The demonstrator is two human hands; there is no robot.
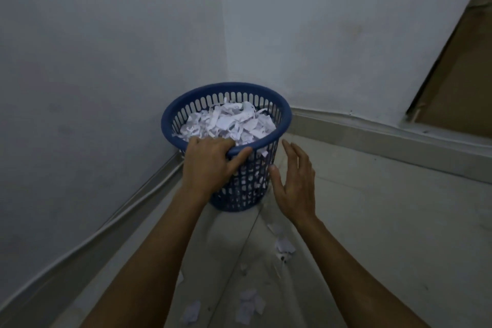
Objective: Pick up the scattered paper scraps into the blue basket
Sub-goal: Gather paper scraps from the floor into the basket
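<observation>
While left hand (206, 162) grips basket (247, 189), scraps (285, 246) remain.

Pale walls (106, 34) meet a tiled floor (386, 221) — brown board (463, 66) at right.

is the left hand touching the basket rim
Touching. The head view shows the left hand gripping the near rim of the blue basket, fingers curled over it and thumb pressed beneath.

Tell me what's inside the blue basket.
The basket holds white paper scraps, piled nearly to the rim and showing through the side slots. Whatever lies under the pile is hidden.
</observation>
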